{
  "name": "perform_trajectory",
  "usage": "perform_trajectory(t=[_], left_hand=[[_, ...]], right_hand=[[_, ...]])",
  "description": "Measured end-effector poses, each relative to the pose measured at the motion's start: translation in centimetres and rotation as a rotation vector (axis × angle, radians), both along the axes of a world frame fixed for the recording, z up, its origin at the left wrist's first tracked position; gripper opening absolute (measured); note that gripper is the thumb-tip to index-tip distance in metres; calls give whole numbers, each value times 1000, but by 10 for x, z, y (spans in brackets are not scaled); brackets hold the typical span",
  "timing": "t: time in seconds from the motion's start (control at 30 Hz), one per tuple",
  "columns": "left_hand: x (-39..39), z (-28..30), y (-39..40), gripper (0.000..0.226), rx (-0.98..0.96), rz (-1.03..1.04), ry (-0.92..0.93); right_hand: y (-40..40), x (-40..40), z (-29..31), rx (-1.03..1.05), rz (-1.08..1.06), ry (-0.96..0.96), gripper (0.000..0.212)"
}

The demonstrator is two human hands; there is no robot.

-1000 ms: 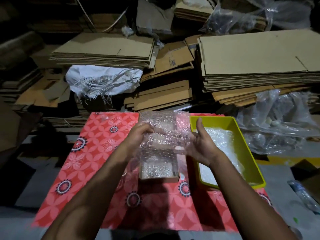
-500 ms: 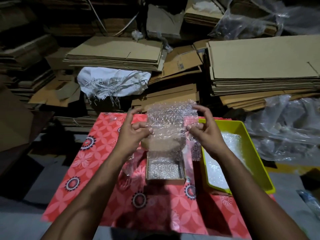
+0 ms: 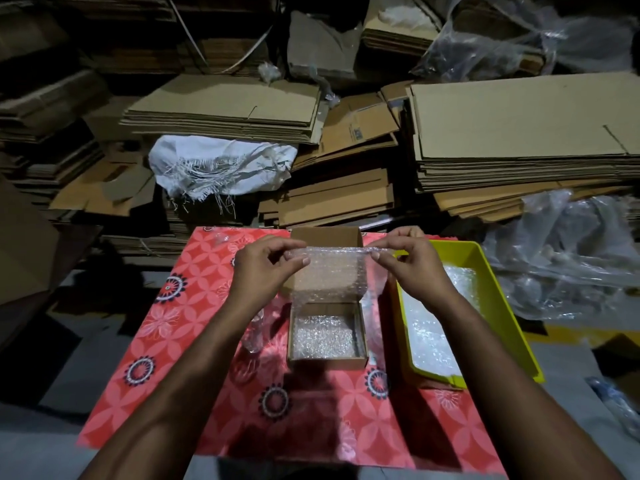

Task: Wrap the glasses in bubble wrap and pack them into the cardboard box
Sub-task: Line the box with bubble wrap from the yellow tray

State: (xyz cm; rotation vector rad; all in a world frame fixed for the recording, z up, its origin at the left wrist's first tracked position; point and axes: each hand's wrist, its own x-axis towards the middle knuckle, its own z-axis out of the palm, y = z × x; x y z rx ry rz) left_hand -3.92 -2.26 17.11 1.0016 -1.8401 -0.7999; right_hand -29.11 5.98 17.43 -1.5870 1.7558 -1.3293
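Covering the tabletop is a red cloth (image 3: 194,327) with white flower patterns and dark round motifs. Behind it the room is dim and full of flattened cardboard stacks (image 3: 519,133), with a white frayed sack (image 3: 221,164) lying on one pile and clear plastic bags (image 3: 568,251) at the right. On the cloth stands a small open cardboard box (image 3: 327,336), its lid standing up at the far side and its bottom lined with bubble wrap. Just right of it is a yellow tray (image 3: 498,292) that holds more bubble wrap. A clear glass item lies left of the box, but it is too unclear to describe.

The left hand (image 3: 263,268) and the right hand (image 3: 412,268) each pinch an upper corner of a bubble wrap sheet (image 3: 329,271), so each grip is narrow and closed on the sheet, which hangs stretched between them above the box. Compared with half a second before, the sheet is lower and pulled wider and flatter, and the box lid is now seen behind it.
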Motion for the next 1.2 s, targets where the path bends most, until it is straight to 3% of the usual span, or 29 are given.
perform_trajectory(t=[0.1, 0.23, 0.3, 0.37, 0.43, 0.5, 0.63, 0.77, 0.83, 0.9, 1.0, 1.1, 1.2], left_hand=[[-4, 0, -3, 49, 51, -1, -82], [-7, -6, -11, 70, 430, -168, -59], [-8, -11, -11, 46, 498, -217, 5], [-12, -14, -11, 23, 532, -194, 92], [-18, -15, -8, 16, 600, -171, 206], [-23, -19, -7, 13, 619, -145, 264], [-19, -41, -6, 14, 604, -61, 223], [-7, -78, 6, 15, 657, 71, 163], [-3, -102, 12, 28, 636, 137, 156], [0, -125, 19, 37, 584, 169, 45], [0, -150, 23, 26, 512, 161, -104], [-4, -161, 19, 11, 464, 160, -252], [-6, -170, 11, 26, 413, 91, -397]], right_hand=[[-4, -2, -2, 108, 105, -199, 18], [-2, 2, 2, 228, 207, -431, 49], [-4, -1, 0, 300, 187, -480, 47], [-6, -4, -3, 362, 129, -508, 25], [-5, -6, -7, 421, 137, -537, 17], [-5, -4, -13, 468, 166, -542, 26], [-6, 3, -32, 405, 54, -518, 20], [-1, 8, -69, 451, -184, -312, 39], [7, 15, -87, 465, -226, -174, 45], [11, 23, -104, 422, -210, -27, 36], [10, 29, -132, 412, -134, 203, 15], [2, 34, -154, 548, -77, 350, 25], [-6, 40, -164, 641, 5, 469, 32]])
